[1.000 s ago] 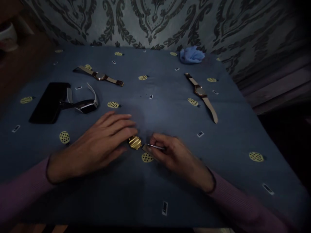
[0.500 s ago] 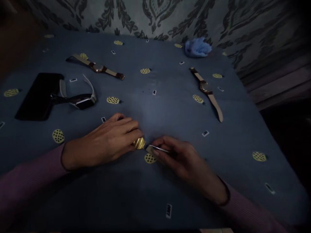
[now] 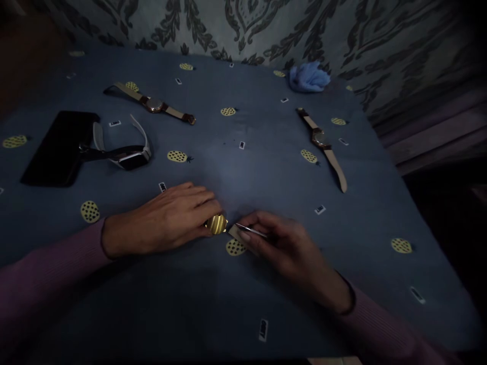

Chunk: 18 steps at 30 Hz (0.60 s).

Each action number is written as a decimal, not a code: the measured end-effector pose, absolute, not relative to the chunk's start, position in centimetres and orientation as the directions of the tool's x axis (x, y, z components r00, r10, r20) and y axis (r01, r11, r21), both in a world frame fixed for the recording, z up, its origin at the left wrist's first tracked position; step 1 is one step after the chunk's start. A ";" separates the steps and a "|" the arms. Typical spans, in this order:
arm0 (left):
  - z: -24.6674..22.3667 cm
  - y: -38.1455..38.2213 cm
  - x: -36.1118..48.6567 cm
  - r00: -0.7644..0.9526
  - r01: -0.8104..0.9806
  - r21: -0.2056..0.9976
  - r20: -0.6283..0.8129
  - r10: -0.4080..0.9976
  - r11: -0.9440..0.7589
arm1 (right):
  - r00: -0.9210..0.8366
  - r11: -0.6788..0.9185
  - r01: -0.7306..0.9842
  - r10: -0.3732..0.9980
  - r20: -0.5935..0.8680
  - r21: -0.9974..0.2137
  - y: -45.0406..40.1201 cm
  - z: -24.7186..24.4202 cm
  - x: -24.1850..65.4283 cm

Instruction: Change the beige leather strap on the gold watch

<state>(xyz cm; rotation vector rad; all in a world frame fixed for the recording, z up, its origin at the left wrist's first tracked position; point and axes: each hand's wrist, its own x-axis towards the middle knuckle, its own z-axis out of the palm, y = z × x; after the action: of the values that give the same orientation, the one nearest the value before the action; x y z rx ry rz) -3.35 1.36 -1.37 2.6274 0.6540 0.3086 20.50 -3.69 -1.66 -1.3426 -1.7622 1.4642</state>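
My left hand [image 3: 163, 218] is closed, its fingertips gripping a round gold watch case [image 3: 217, 223] low over the table. To the right of it, my right hand [image 3: 289, 251] pinches a slim, pointed metal tool [image 3: 253, 231] between thumb and fingers. A beige watch strap piece [image 3: 234, 232] sticks out under that tool, by the right thumb. A small gap shows between the strap end and the gold case. The rest of the strap is hidden by my fingers.
A brown-and-beige watch [image 3: 154, 105] lies at the back left, another watch [image 3: 319, 137] at the right. On the left are a black phone [image 3: 57, 149] and a smartwatch [image 3: 134, 159]. A crumpled blue cloth [image 3: 309, 77] sits near the patterned wall on the tablecloth [image 3: 258, 177].
My left hand has shifted slightly, uncovering more of the gold watch case. The metal tool's tip has tilted up a little above the strap piece in my right hand. Both grips stay.
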 end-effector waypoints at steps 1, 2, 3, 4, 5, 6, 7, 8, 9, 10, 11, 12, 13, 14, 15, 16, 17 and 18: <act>-1.4 1.4 -3.4 0.867 0.394 0.434 0.119 0.484 -0.811 | -0.403 -0.052 0.371 0.890 -0.212 -0.927 -3.7 -1.6 20.5; -1.5 1.4 -3.4 0.868 0.389 0.427 0.129 0.480 -0.816 | -0.403 -0.050 0.365 0.892 -0.206 -0.930 -3.7 -1.6 20.4; -1.5 1.4 -3.4 0.868 0.385 0.422 0.136 0.478 -0.821 | -0.402 -0.049 0.360 0.893 -0.202 -0.932 -3.7 -1.6 20.4; -1.5 1.4 -3.4 0.868 0.384 0.418 0.140 0.476 -0.823 | -0.399 -0.050 0.359 0.895 -0.201 -0.932 -3.7 -1.7 20.4; -1.6 1.4 -3.4 0.868 0.384 0.417 0.141 0.476 -0.824 | -0.398 -0.050 0.359 0.895 -0.202 -0.932 -3.7 -1.7 20.4; -1.6 1.4 -3.4 0.868 0.382 0.419 0.141 0.475 -0.823 | -0.400 -0.048 0.359 0.895 -0.200 -0.932 -3.7 -1.8 20.4; -1.6 1.4 -3.4 0.868 0.382 0.421 0.141 0.475 -0.823 | -0.401 -0.046 0.362 0.894 -0.200 -0.931 -3.7 -1.8 20.4; -1.6 1.4 -3.4 0.868 0.381 0.422 0.143 0.476 -0.822 | -0.402 -0.043 0.364 0.894 -0.199 -0.930 -3.7 -1.9 20.4; -1.6 1.4 -3.3 0.866 0.381 0.422 0.146 0.477 -0.822 | -0.401 -0.039 0.367 0.895 -0.196 -0.929 -3.7 -1.9 20.5; -1.6 1.4 -3.3 0.865 0.383 0.422 0.148 0.479 -0.822 | -0.400 -0.033 0.369 0.896 -0.191 -0.929 -3.7 -1.9 20.5; -1.6 1.4 -3.3 0.865 0.384 0.423 0.146 0.480 -0.821 | -0.400 -0.029 0.374 0.897 -0.189 -0.927 -3.7 -2.0 20.5; -1.6 1.4 -3.3 0.865 0.385 0.424 0.143 0.481 -0.820 | -0.397 -0.024 0.378 0.899 -0.186 -0.925 -3.7 -2.0 20.4; -1.5 1.4 -3.3 0.865 0.385 0.425 0.142 0.480 -0.819 | -0.396 -0.018 0.383 0.900 -0.182 -0.924 -3.7 -2.0 20.4; -1.5 1.4 -3.3 0.866 0.385 0.426 0.139 0.480 -0.819 | -0.395 -0.010 0.385 0.902 -0.174 -0.923 -3.7 -2.0 20.4; -1.5 1.4 -3.3 0.867 0.384 0.425 0.137 0.478 -0.819 | -0.392 -0.002 0.389 0.905 -0.167 -0.921 -3.6 -2.0 20.4; -1.5 1.4 -3.3 0.868 0.383 0.424 0.137 0.477 -0.820 | -0.390 0.007 0.393 0.907 -0.160 -0.920 -3.6 -2.0 20.4; -1.5 1.4 -3.4 0.868 0.382 0.423 0.139 0.476 -0.821 | -0.388 0.013 0.398 0.908 -0.155 -0.917 -3.6 -2.1 20.3; -1.5 1.4 -3.4 0.869 0.382 0.422 0.140 0.475 -0.822 | -0.388 0.020 0.401 0.909 -0.150 -0.916 -3.6 -2.1 20.3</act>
<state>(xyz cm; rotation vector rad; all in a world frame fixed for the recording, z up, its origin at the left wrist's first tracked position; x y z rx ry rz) -3.39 1.40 -1.50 2.6549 0.6348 0.3376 20.33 -3.61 -2.09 -1.3335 -1.8118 1.3557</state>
